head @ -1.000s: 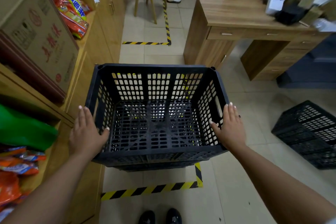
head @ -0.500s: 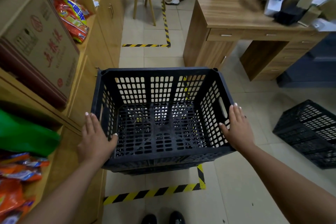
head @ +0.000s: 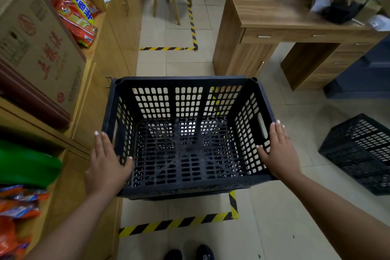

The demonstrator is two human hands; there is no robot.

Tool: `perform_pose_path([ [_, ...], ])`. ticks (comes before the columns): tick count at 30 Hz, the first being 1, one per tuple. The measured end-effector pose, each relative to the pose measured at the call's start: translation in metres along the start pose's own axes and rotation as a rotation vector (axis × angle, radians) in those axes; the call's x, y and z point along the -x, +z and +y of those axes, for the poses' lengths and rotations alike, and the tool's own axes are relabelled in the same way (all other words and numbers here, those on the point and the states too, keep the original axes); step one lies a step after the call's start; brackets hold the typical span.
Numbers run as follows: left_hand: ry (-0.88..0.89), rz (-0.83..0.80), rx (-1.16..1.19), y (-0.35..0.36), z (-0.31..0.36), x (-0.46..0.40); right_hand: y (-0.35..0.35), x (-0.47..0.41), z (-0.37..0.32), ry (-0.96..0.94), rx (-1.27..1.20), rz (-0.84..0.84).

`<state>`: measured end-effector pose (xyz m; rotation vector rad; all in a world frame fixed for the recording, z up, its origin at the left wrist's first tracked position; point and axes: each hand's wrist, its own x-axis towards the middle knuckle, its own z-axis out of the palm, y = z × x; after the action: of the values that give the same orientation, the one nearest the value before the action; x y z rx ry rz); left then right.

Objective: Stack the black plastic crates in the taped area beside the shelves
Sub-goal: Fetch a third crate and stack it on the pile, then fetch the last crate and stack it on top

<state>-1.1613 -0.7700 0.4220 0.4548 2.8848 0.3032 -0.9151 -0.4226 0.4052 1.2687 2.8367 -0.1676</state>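
Our left hand (head: pixel 105 164) and right hand (head: pixel 278 152) grip the crate (head: pixel 185 154) between them, thumbs hooked over its side walls.

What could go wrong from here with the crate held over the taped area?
1. The left hand and right hand clamp the black crate by its walls, thumbs inside, not through the handle slot; that grip may slip.
2. The left hand sits close beside the wooden shelves; its fingers could get pinched.
3. The crate's right side seems to overhang the striped tape, so it might land outside.
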Motion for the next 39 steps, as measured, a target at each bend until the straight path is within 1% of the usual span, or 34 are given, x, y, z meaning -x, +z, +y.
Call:
perform_pose_path([
  [15, 0.001, 0.009, -0.03, 0.002, 0.006, 0.004, -0.002, -0.001, 0.005, 0.011, 0.045, 0.005],
  [22, -0.004, -0.008, -0.035, 0.002, 0.007, 0.003, -0.005, -0.003, 0.004, 0.008, 0.04, -0.026],
  [26, 0.017, -0.013, -0.035, 0.003, 0.003, 0.003, -0.009, -0.003, 0.003, 0.01, 0.071, -0.075],
  [29, 0.05, -0.046, -0.123, 0.0, -0.001, 0.0, -0.018, -0.001, 0.003, 0.014, 0.108, -0.115],
  [32, 0.061, -0.075, -0.235, -0.01, 0.002, 0.0, -0.035, 0.009, -0.002, 0.005, 0.098, -0.107],
  [35, 0.14, -0.032, -0.242, -0.021, 0.024, 0.007, -0.054, 0.03, -0.003, -0.049, 0.071, -0.083],
  [39, 0.32, -0.047, -0.224, -0.04, 0.094, 0.022, -0.084, 0.063, 0.015, -0.127, 0.087, -0.036],
])
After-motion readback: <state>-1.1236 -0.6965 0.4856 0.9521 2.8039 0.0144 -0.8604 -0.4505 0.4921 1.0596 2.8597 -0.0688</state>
